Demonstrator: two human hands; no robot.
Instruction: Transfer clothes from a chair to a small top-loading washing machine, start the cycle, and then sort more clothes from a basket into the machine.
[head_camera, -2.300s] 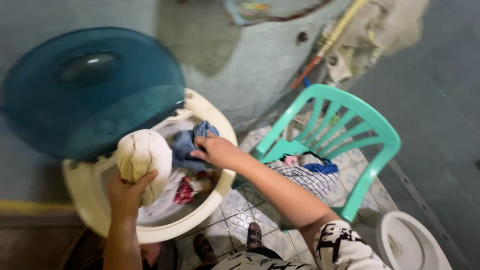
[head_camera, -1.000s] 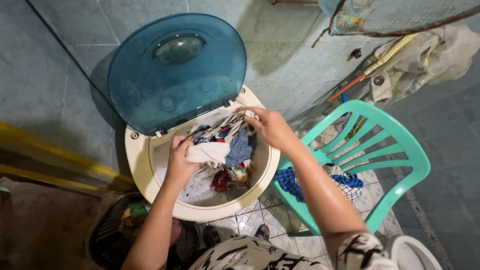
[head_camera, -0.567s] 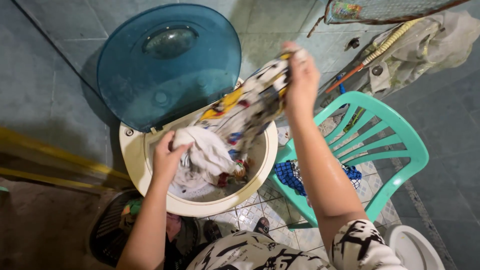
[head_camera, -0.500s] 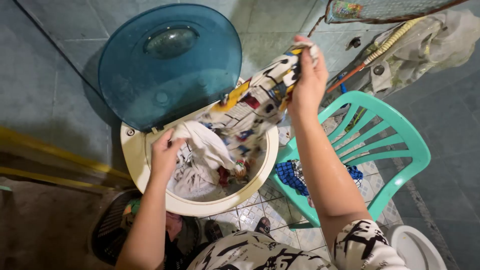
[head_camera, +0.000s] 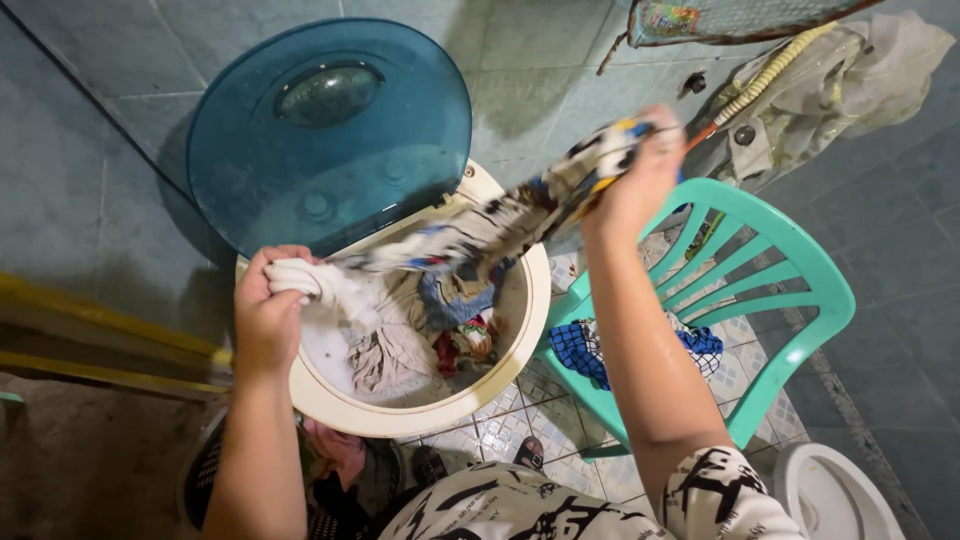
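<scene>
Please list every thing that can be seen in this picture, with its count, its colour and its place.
washing tub: one, cream, round, centre, on the floor
lid: one, clear teal, raised open behind the tub
patterned garment: one, white with dark, yellow and blue marks, stretched above the tub
white cloth: one, over the tub's left rim
clothes in the tub: several, beige, blue, red
chair: one, green plastic, right of the tub
checked cloth: one, blue and white, on the chair seat
basket: one, dark, lower left
left hand: grips the white cloth
right hand: grips the patterned garment
</scene>
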